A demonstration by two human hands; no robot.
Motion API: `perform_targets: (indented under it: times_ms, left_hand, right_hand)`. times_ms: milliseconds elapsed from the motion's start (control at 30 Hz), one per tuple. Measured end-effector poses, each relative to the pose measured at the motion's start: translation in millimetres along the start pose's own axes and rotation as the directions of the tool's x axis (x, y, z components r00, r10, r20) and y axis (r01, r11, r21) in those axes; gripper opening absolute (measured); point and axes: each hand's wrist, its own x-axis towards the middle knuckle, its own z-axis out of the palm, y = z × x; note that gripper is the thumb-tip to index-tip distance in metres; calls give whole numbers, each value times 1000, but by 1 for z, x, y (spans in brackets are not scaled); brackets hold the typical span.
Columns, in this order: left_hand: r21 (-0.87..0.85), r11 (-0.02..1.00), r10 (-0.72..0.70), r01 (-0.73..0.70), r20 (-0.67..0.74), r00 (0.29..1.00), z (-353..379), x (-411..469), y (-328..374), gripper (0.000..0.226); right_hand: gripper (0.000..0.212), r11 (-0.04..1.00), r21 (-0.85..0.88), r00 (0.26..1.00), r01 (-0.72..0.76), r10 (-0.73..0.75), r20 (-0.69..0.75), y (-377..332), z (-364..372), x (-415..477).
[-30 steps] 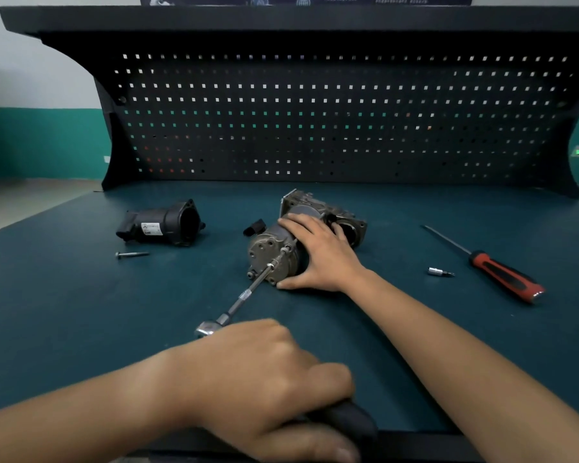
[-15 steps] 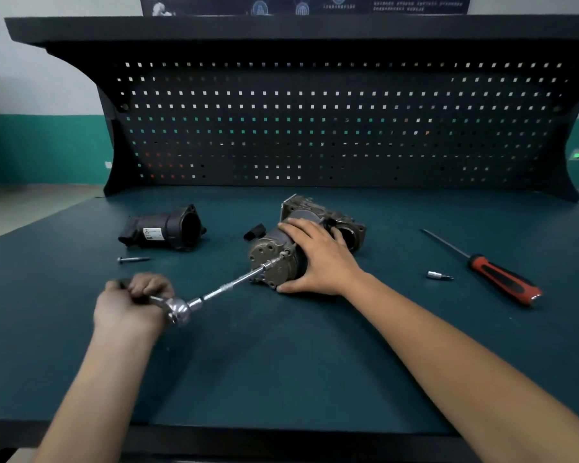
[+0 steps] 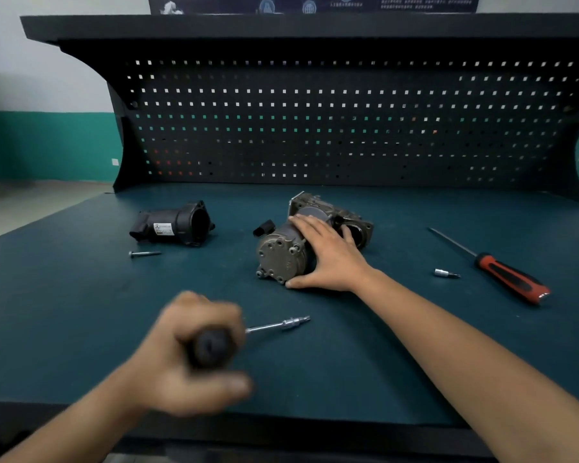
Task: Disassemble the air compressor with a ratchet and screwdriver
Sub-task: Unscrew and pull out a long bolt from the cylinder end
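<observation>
Left fingers [image 3: 228, 385] are wrapped tight round the dark handle of the one ratchet [image 3: 274, 325]. The left hand [image 3: 188, 359] is blurred, low by the bench's front edge. The ratchet's steel extension pokes out to the right, its tip well short of the air compressor [image 3: 279, 259]; whether it touches the mat, I cannot tell.

Right fingers [image 3: 310, 225] are spread and laid over the compressor's round body, thumb low along its near side. The right hand [image 3: 331, 259] is pressing it down on the green bench mat [image 3: 381, 345], mid-bench, bolted end cap facing the camera.

Outward now, one of each:
- A small black plug piece [image 3: 264, 227] sits just left of the compressor.
- A black housing [image 3: 174, 225] lies farther left.
- A single long bolt [image 3: 144, 253] lies just in front of the housing.
- To the right, a socket bit [image 3: 447, 273] rests near a red-and-black screwdriver [image 3: 505, 279].

Behind it all stands the dark pegboard [image 3: 348, 128].
</observation>
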Motion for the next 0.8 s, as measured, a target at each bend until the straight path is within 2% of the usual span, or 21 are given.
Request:
perform_targets:
  times_ms: [67,167,233,367,500,567,667,800]
  left_hand:
    - [-59,998,44,-33,197,979,13,9,4,40]
    - [47,988,118,-148,392,912,16,6,-7,54]
    - [130,977,86,-169,483,872,10,1,-12,58]
    - [251,958,-1,-139,491,871,-9,-16,-18,49]
    - [427,898,-122,-105,472,873,-22,-42,-30,35]
    - [465,883,-183,-71,480,858,-27,-54,-38,43]
    - [414,909,-254,49,457,853,-33,-64,-50,51]
    - [161,951,-304,265,323,896,-32,-53,-50,37]
  right_hand:
    - [109,1000,-5,1000,2,-1,10,-1,-2,0]
    - [107,999,-31,999,11,-10,30,1,-6,0]
    - [105,999,-37,999,16,-15,37,1,-6,1]
    - [101,1000,-7,1000,13,-13,21,2,-4,1]
    - [99,1000,19,1000,8,-8,-8,2,0,2]
    - [97,999,46,1000,1,0,-26,1,2,2]
    - [95,998,66,999,0,3,-51,0,4,2]
    - [94,996,87,997,0,6,-78,0,6,0]
